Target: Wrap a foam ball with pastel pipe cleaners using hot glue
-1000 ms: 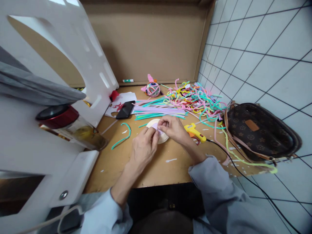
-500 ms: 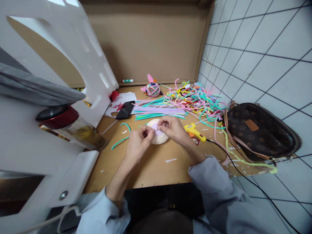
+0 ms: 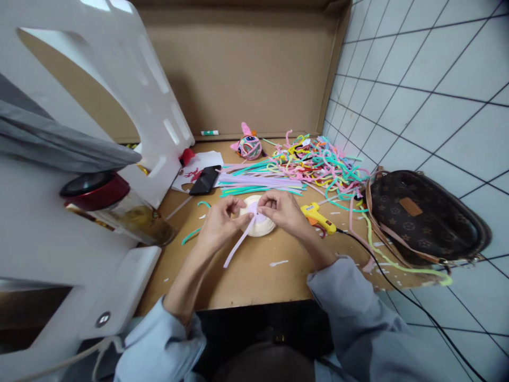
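A white round paper plate (image 3: 264, 229) with a pale purple centre lies on the table under my hands. From its middle a light purple pipe cleaner (image 3: 238, 248) runs down toward the table's front edge. My right hand (image 3: 283, 211) pinches the purple piece at the plate's centre, fingers curled. My left hand (image 3: 221, 222) is at the plate's left side, its thumb tip against the pipe cleaner and its other fingers bent; the fingertips' exact contact is partly hidden. To the right of my right hand lies a yellow glue gun (image 3: 318, 216) with a black cord.
Behind the plate lie straight purple and teal pipe cleaners (image 3: 262, 183) and a tangled colourful heap (image 3: 318, 159). A phone (image 3: 204, 180), a pink-eared ball figure (image 3: 249, 146), a red-lidded bottle (image 3: 119, 207) and a brown bag (image 3: 425, 215) surround the work area.
The purple pipe cleaner now shows its length, sticking out toward the front left. My left hand has moved slightly left, its index finger lifted away from the thumb; my right hand barely moved.
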A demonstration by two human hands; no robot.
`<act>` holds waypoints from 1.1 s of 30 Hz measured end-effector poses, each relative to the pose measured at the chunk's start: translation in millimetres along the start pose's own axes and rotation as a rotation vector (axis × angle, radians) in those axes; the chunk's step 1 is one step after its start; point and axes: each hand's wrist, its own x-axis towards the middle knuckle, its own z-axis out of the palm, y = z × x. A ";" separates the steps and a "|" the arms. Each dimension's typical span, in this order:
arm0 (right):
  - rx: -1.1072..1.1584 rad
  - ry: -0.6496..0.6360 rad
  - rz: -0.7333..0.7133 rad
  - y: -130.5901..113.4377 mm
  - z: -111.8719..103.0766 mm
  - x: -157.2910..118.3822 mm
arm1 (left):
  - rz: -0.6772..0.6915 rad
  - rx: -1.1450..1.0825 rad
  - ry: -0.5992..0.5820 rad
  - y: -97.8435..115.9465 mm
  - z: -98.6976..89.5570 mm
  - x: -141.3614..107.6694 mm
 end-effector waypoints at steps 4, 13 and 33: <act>0.009 0.007 0.000 0.6 -0.1 -0.2 | 0.087 -0.315 -0.099 -10.7 0.9 12.1; 0.013 0.010 -0.020 0.7 2.1 1.1 | -0.128 -0.836 -0.325 -25.4 13.2 24.1; -0.018 0.007 -0.109 10.3 2.4 1.6 | -0.181 -0.858 -0.233 -23.2 19.3 25.5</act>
